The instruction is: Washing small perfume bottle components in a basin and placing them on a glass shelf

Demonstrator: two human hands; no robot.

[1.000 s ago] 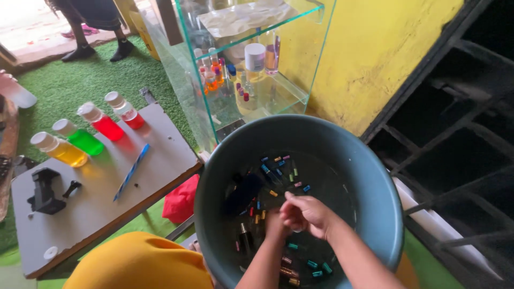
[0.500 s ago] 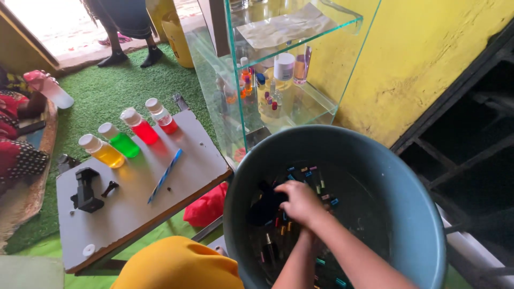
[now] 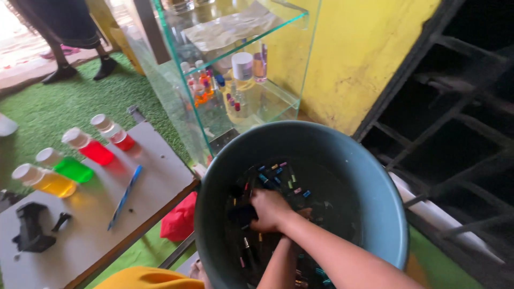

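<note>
A big grey-blue basin holds dark water and several small colourful vials. My right hand reaches into it from the lower right. Its fingers are curled on a dark small item at the basin's left side. My left forearm rises from below and passes under the right arm. Only a few fingertips of my left hand show behind the right wrist, so its grip is hidden.
A low grey table on the left carries yellow, green and red bottles, a blue pen and a black tool. A glass cabinet stands behind the basin, a black metal grille right. Another person's legs stand far left.
My hands were together above the vials; now the right hand has gone left and down into the water and closed, and the left hand has slipped under it.
</note>
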